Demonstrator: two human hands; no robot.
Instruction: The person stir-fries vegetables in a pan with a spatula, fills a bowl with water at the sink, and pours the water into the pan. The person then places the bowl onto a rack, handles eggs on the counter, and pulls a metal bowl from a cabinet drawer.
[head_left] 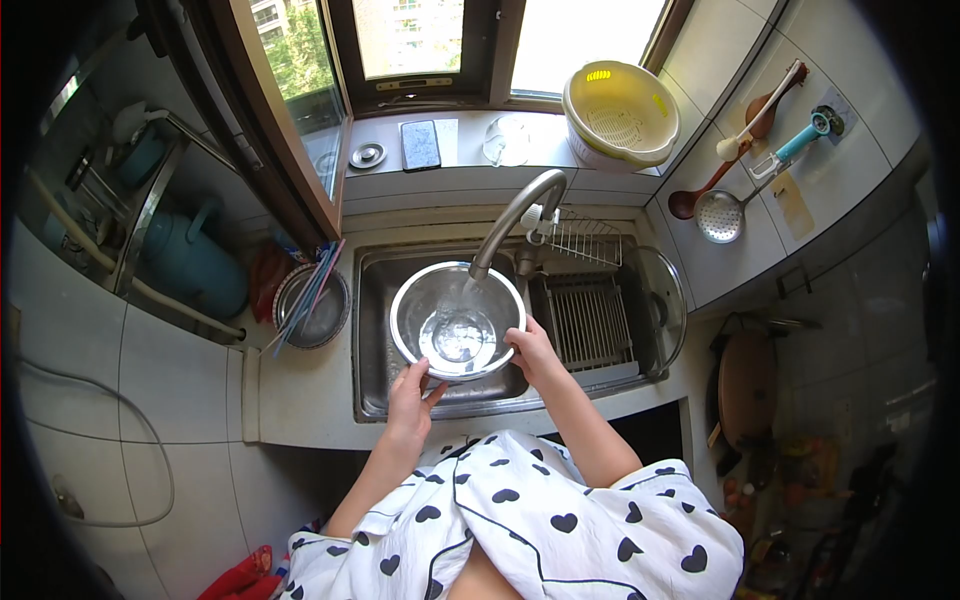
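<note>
A shiny metal mixing bowl (408,318) is held over the left basin of the steel sink (374,385). Water runs into it from the curved faucet (510,215), and some water lies in the bottom. My left hand (408,398) grips the bowl's near-left rim, thumb on the edge and fingers underneath. On the right side of the rim, my right hand (533,352) is closed with its thumb over the edge. The fingers below the bowl are partly hidden.
Right of the bowl are a dish rack (590,325) and a glass lid (662,310). A metal bowl with chopsticks (312,305) stands left on the counter. A yellow colander (620,115) sits on the sill; a skimmer (720,215) hangs on the right wall.
</note>
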